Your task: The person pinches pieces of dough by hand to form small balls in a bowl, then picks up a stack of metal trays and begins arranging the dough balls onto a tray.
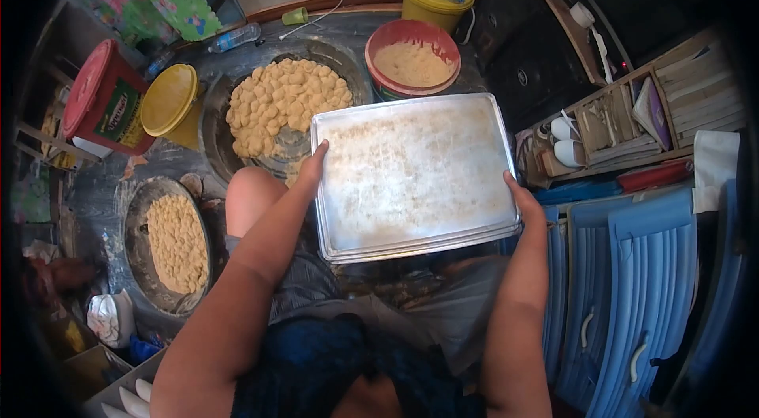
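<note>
A stack of metal baking trays (415, 173) is held level above my lap. Its top tray has a flat, brown-stained surface. My left hand (313, 163) grips the left edge, thumb over the rim and fingers hidden beneath. On the right edge my right hand (525, 201) has the same kind of hold. Just beyond the stack's left side lies a wide round basin (217, 141) heaped with tan dough balls (281, 102). A red bucket (379, 43) with tan powdery material inside stands behind the stack's far edge.
To the left sit a second basin (136, 248) of dough pieces, a yellow bucket (170, 102) and a red lidded bucket (99, 98). Blue plastic chairs (640, 276) and a shelf (609, 129) close in on the right. Farther back are a yellow tub (435, 9) and a bottle (235, 39).
</note>
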A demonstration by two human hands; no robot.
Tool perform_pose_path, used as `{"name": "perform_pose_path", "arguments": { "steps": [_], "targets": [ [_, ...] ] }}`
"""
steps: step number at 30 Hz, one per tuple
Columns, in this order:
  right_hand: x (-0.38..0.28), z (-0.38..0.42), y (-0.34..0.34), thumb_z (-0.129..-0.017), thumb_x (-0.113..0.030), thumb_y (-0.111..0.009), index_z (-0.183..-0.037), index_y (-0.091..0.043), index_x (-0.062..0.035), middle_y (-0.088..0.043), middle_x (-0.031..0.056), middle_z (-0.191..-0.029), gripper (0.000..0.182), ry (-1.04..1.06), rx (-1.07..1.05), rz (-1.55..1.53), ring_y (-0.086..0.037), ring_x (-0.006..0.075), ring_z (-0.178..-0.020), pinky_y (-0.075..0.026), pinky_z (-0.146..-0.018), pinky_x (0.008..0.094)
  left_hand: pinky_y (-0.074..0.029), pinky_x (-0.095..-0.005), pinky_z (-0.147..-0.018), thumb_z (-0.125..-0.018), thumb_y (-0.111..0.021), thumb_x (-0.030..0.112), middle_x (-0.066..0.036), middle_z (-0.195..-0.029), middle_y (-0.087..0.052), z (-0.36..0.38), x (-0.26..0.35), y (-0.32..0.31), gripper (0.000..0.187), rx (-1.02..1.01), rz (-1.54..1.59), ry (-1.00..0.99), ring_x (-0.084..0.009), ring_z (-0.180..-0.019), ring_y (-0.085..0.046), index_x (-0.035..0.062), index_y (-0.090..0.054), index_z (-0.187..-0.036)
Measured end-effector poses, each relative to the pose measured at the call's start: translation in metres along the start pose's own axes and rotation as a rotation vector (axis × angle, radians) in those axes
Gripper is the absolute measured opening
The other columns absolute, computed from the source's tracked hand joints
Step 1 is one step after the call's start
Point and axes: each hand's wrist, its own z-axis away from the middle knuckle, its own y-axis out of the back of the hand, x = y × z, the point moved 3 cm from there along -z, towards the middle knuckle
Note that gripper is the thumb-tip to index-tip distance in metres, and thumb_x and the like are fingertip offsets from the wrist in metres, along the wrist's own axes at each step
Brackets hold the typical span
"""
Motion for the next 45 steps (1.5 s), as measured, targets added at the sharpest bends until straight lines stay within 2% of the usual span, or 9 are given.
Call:
{"name": "perform_pose_path", "arguments": {
  "steps": [13, 16, 20, 25, 28, 30, 37, 39, 45],
  "targets": [
    [-0.001, -0.001, 0.001, -0.072, -0.071, -0.047, -0.122, -0.043, 0.0108, -0.045, 0.0245, -0.125, 0.095, 0.012, 0.016, 0.090, -0.041, 0.0297, -0.118, -0.028, -0.099, 0.0351, -0.044, -0.0309, -0.079, -0.077, -0.056, 0.052, -0.019, -0.100, -0.060, 0.012, 0.009, -0.006, 0.070, 0.094, -0.109, -0.045, -0.0261, -0.088, -0.059, -0.0104, -0.052, -0.110],
    [-0.020, 0.007, -0.003, -0.076, -0.060, -0.053, -0.119, -0.049, 0.0060, -0.052, 0.0229, -0.118, 0.079, 0.221, 0.188, 0.186, -0.048, 0.0292, -0.113, -0.033, -0.095, 0.0335, -0.044, -0.0321, -0.079, -0.076, -0.057, 0.054, -0.021, -0.098, -0.060, -0.003, 0.001, 0.008, 0.074, 0.174, -0.218, -0.110, -0.0270, -0.088, -0.059, -0.0123, -0.053, -0.107],
    [-0.027, 0.000, -0.006, -0.076, -0.058, -0.055, -0.116, -0.051, 0.0066, -0.054, 0.0225, -0.115, 0.076, 0.288, 0.178, 0.275, -0.049, 0.0293, -0.111, -0.034, -0.094, 0.0334, -0.045, -0.0314, -0.077, -0.075, -0.058, 0.053, -0.021, -0.097, -0.060, 0.010, 0.007, -0.002, 0.072, 0.146, -0.154, -0.079, -0.0259, -0.085, -0.060, -0.0125, -0.054, -0.105],
    [-0.023, -0.014, -0.003, -0.074, -0.065, -0.051, -0.121, -0.045, 0.0080, -0.051, 0.0214, -0.120, 0.087, 0.182, 0.154, 0.121, -0.047, 0.0294, -0.112, -0.033, -0.095, 0.0344, -0.046, -0.0310, -0.075, -0.076, -0.060, 0.049, -0.019, -0.098, -0.060, 0.012, 0.008, -0.002, 0.068, 0.122, -0.118, -0.052, -0.0253, -0.084, -0.060, -0.0110, -0.054, -0.106],
    [-0.031, 0.003, -0.008, -0.073, -0.066, -0.051, -0.125, -0.041, 0.0073, -0.047, 0.0203, -0.124, 0.090, 0.129, 0.146, 0.026, -0.044, 0.0296, -0.115, -0.031, -0.097, 0.0350, -0.046, -0.0323, -0.076, -0.076, -0.061, 0.047, -0.018, -0.100, -0.059, 0.002, 0.001, -0.004, 0.067, -0.084, 0.082, -0.012, -0.0253, -0.086, -0.060, -0.0091, -0.050, -0.112],
    [-0.036, 0.010, -0.010, -0.073, -0.065, -0.052, -0.125, -0.041, 0.0077, -0.047, 0.0200, -0.125, 0.090, 0.032, 0.193, 0.022, -0.044, 0.0293, -0.116, -0.030, -0.098, 0.0348, -0.046, -0.0324, -0.076, -0.076, -0.061, 0.047, -0.018, -0.100, -0.060, 0.002, 0.000, -0.003, 0.066, -0.077, 0.080, -0.003, -0.0253, -0.086, -0.060, -0.0086, -0.051, -0.112],
    [-0.016, -0.018, -0.001, -0.074, -0.066, -0.050, -0.122, -0.042, 0.0108, -0.048, 0.0216, -0.123, 0.091, 0.045, 0.078, 0.062, -0.044, 0.0287, -0.115, -0.031, -0.098, 0.0332, -0.046, -0.0312, -0.075, -0.076, -0.061, 0.046, -0.018, -0.099, -0.060, 0.012, 0.017, -0.008, 0.065, 0.019, -0.052, -0.009, -0.0245, -0.086, -0.060, -0.0081, -0.053, -0.110],
    [-0.016, -0.017, 0.002, -0.075, -0.065, -0.050, -0.129, -0.038, 0.0045, -0.043, 0.0182, -0.129, 0.088, 0.074, 0.051, 0.097, -0.041, 0.0274, -0.118, -0.027, -0.100, 0.0339, -0.046, -0.0309, -0.075, -0.075, -0.061, 0.047, -0.019, -0.097, -0.060, 0.013, 0.019, -0.009, 0.065, 0.033, -0.082, -0.033, -0.0246, -0.085, -0.060, -0.0080, -0.054, -0.108],
    [-0.022, -0.001, -0.006, -0.075, -0.066, -0.048, -0.128, -0.039, 0.0061, -0.044, 0.0179, -0.128, 0.090, 0.033, 0.016, 0.028, -0.042, 0.0268, -0.117, -0.028, -0.099, 0.0325, -0.046, -0.0312, -0.074, -0.075, -0.060, 0.048, -0.019, -0.096, -0.061, -0.003, 0.012, -0.007, 0.066, 0.022, -0.080, -0.038, -0.0254, -0.083, -0.061, -0.0085, -0.054, -0.109]
  ]
}}
